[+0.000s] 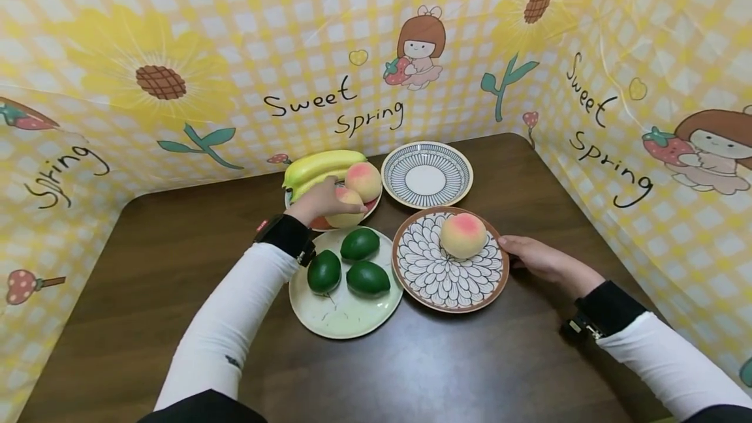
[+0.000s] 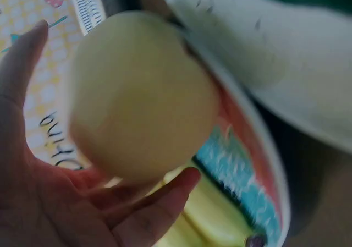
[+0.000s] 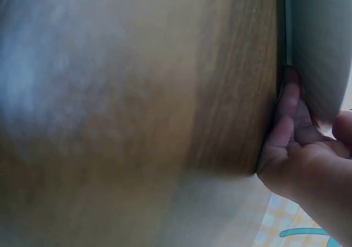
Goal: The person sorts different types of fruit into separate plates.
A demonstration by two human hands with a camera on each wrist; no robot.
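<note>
My left hand (image 1: 323, 202) reaches over the fruit plate (image 1: 373, 209) at the back and holds a peach (image 2: 137, 98), its thumb and fingers spread around the fruit. Beside it on that plate lie a second peach (image 1: 363, 181) and yellow bananas (image 1: 323, 165). At the right, my right hand (image 1: 540, 258) grips the brown-rimmed, petal-patterned plate (image 1: 423, 279) by its edge. In the right wrist view, the fingers (image 3: 289, 101) reach under that plate and the thumb sits at its rim. One peach (image 1: 463, 235) rests on the petal-patterned plate.
A pale green plate (image 1: 341, 318) with three dark green, lemon-shaped fruits (image 1: 368, 278) stands in front of the fruit plate. Behind the petal-patterned plate is a striped plate (image 1: 425, 178). A printed yellow checked cloth (image 1: 294, 38) hangs along the back and right of the wooden table (image 1: 176, 247).
</note>
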